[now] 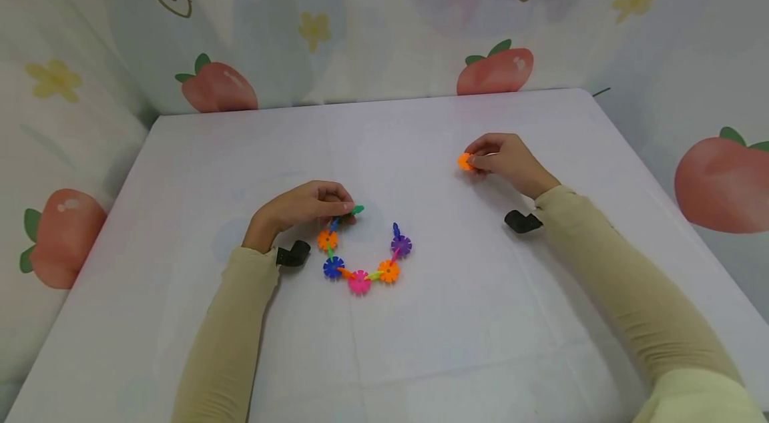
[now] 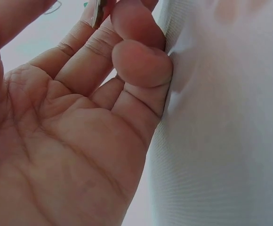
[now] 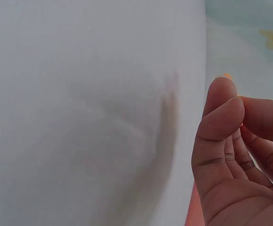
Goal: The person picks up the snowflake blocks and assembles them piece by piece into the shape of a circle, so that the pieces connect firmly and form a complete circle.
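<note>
A curved chain of notched plastic discs (image 1: 359, 282), in pink, orange, blue, purple and green, lies on the white table in the head view. At its upper left end my left hand (image 1: 306, 204) pinches a green disc (image 1: 358, 209) between thumb and fingers. The chain's other end is a blue disc (image 1: 396, 230) standing on edge beside a purple one (image 1: 401, 246). Farther back and to the right, my right hand (image 1: 510, 159) pinches a loose orange disc (image 1: 464, 161). In the right wrist view only slivers of orange show past the fingertips (image 3: 221, 113).
The white-covered table (image 1: 456, 343) reaches back to a printed curtain (image 1: 384, 23) with strawberries, hearts and flowers, which also hangs at both sides. A black wrist mount sits on the left sleeve (image 1: 294, 253) and another on the right (image 1: 523, 221).
</note>
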Action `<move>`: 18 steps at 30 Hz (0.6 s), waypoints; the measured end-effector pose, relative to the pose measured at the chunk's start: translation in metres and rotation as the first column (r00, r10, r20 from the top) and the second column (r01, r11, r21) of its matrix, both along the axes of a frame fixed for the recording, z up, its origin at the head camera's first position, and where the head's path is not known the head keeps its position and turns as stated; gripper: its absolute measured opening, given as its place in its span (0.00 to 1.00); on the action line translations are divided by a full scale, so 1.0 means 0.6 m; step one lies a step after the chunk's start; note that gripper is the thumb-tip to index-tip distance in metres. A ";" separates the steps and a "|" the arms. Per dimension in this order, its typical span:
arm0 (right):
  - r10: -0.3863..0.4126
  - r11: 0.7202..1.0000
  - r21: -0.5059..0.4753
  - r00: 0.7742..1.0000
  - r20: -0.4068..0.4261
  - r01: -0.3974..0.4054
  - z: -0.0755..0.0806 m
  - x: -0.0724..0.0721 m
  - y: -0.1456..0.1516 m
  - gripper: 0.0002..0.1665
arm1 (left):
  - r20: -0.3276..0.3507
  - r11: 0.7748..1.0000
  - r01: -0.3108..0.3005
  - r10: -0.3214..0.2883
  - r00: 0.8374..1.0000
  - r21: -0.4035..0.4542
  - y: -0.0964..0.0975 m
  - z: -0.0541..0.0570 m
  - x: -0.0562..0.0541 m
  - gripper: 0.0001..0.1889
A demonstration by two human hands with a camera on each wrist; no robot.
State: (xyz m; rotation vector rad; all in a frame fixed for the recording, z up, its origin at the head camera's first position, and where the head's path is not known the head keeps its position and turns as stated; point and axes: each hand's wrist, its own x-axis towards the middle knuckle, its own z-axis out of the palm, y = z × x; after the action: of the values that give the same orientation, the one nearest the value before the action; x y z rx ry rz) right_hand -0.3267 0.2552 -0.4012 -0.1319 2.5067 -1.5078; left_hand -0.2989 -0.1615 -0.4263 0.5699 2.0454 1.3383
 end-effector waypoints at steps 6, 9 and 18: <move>0.064 0.997 -0.037 0.998 0.002 -0.064 0.001 0.013 -0.044 0.16 | -0.006 1.000 0.004 -0.004 1.000 -0.001 0.000 -0.001 0.000 0.12; 0.086 0.995 -0.044 0.996 0.004 -0.086 0.000 0.019 -0.063 0.16 | -0.010 1.000 0.009 -0.009 1.000 -0.003 0.000 0.000 0.000 0.12; 0.148 0.986 -0.075 0.989 0.022 -0.146 -0.015 0.027 -0.109 0.16 | -0.012 1.000 0.013 -0.013 1.000 -0.006 -0.003 -0.001 -0.002 0.11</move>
State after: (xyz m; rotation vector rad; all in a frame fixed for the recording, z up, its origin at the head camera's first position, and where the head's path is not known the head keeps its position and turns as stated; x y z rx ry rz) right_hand -0.3107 0.1900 -0.4101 -0.2996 2.3643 -1.5308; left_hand -0.2998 -0.1633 -0.4269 0.5892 2.0516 1.3241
